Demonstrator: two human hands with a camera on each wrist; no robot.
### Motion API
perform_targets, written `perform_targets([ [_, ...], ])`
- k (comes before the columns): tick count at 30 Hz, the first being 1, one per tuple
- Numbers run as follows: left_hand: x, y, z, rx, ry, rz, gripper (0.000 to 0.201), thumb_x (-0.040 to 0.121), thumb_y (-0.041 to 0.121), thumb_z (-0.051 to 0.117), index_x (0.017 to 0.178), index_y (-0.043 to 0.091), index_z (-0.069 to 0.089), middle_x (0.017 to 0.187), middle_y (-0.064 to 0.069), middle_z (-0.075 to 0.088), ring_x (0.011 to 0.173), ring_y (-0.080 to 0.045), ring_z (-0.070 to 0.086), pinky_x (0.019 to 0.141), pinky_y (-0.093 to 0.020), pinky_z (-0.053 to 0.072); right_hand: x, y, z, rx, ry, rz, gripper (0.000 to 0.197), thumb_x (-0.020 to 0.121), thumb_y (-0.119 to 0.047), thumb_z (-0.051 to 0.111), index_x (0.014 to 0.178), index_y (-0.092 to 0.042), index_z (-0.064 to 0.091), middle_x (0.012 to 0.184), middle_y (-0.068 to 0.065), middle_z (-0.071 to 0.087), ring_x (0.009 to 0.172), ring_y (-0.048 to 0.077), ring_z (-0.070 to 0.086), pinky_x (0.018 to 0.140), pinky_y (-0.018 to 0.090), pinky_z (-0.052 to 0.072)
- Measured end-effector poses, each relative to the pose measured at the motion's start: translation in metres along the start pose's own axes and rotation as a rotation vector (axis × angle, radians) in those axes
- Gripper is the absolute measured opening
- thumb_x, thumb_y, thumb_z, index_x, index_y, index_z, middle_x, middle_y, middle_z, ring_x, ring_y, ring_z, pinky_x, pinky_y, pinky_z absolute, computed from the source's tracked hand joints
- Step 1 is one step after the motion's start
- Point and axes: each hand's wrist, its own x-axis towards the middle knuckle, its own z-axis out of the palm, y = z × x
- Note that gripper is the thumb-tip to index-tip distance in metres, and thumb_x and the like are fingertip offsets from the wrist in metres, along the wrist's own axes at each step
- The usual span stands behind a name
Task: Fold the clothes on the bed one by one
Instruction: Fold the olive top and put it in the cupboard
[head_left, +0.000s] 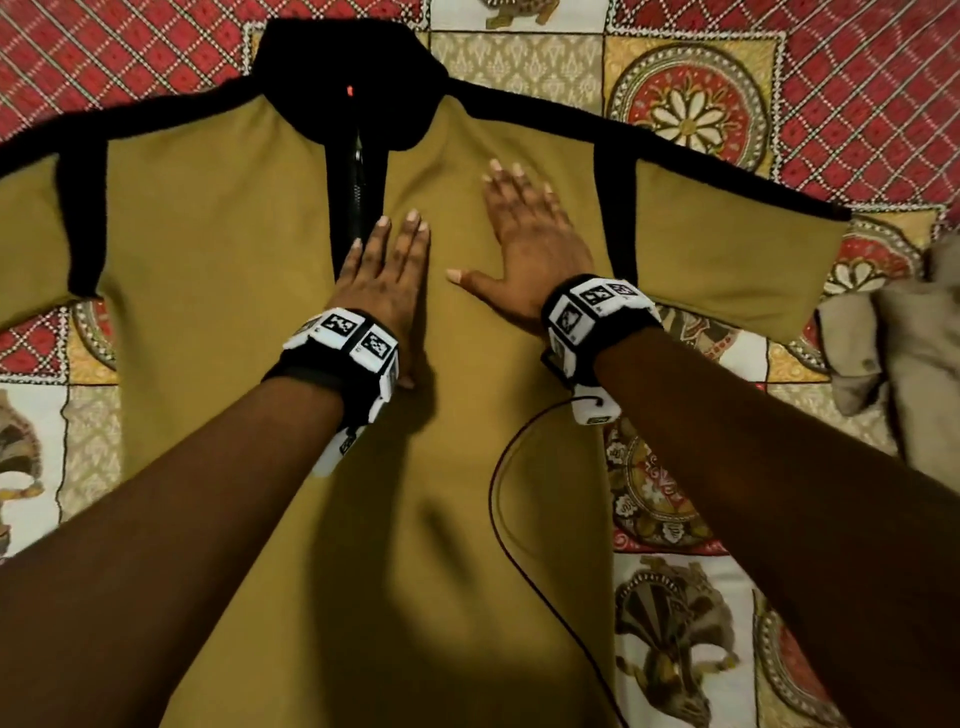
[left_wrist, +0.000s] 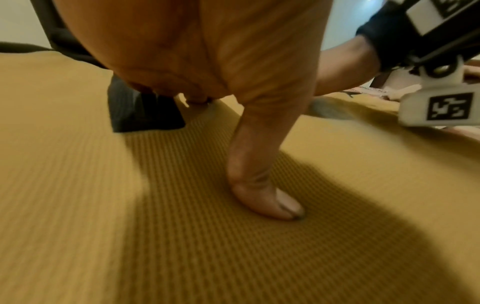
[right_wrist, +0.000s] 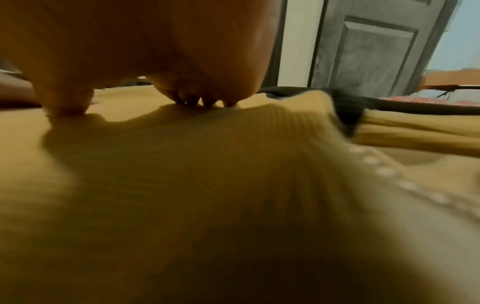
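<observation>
Shirt (head_left: 218, 249) flat, edges free, bedspread (head_left: 857, 93) around.

- The shirt (head_left: 218, 249) lies spread flat on the bedspread (head_left: 701, 93), collar at the far end, hem nearest the person, one sleeve out to each side.
- The zipper (head_left: 357, 192) runs down from the collar along the shirt's middle.
- The left hand (head_left: 384, 275) rests flat on the shirt's chest, just right of the zipper's lower end.
- The right hand (head_left: 530, 239) rests flat on the chest, just right of the left hand, apart from it.
- A cable (head_left: 498, 499) trails from the right wrist across the shirt's lower part.
- A crumpled garment (head_left: 898, 353) lies on the bedspread, right of the right sleeve's end.
</observation>
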Motion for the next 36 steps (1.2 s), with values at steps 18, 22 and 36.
perform_targets([
  [18, -0.069, 0.053, 0.007, -0.165, 0.214, -0.049, 0.103, 0.056, 0.014, 0.091, 0.144, 0.003, 0.039, 0.149, -0.023, 0.038, 0.13, -0.042, 0.041, 0.106, -0.055, 0.039, -0.142, 0.196, -0.018, 0.714, 0.388, 1.049, 0.084, 0.08, -0.058, 0.074, 0.143, -0.009, 0.049, 0.142, 0.012, 0.056, 0.129, 0.027, 0.054, 0.107, 0.031, 0.042],
  [22, -0.157, 0.136, 0.048, -0.426, 0.158, 0.048, 0.041, 0.085, 0.055, 0.047, 0.103, 0.022, 0.063, 0.101, -0.009, 0.066, 0.092, -0.035, 0.063, 0.08, -0.041, 0.055, -0.133, 0.208, -0.025, 0.852, 0.322, 1.151, 0.088, 0.078, -0.057, 0.076, 0.147, -0.014, 0.041, 0.141, 0.007, 0.057, 0.124, 0.029, 0.058, 0.104, 0.032, 0.046],
  [36, -0.259, 0.281, 0.179, -0.523, -0.199, -0.136, 0.048, 0.065, 0.051, 0.078, 0.091, 0.015, 0.062, 0.096, -0.008, 0.063, 0.085, -0.03, 0.063, 0.057, -0.037, 0.055, -0.138, 0.216, -0.075, 1.006, 0.328, 1.04, 0.044, 0.081, -0.04, 0.072, 0.11, -0.007, 0.071, 0.1, 0.001, 0.068, 0.079, 0.017, 0.063, 0.073, 0.03, 0.052],
])
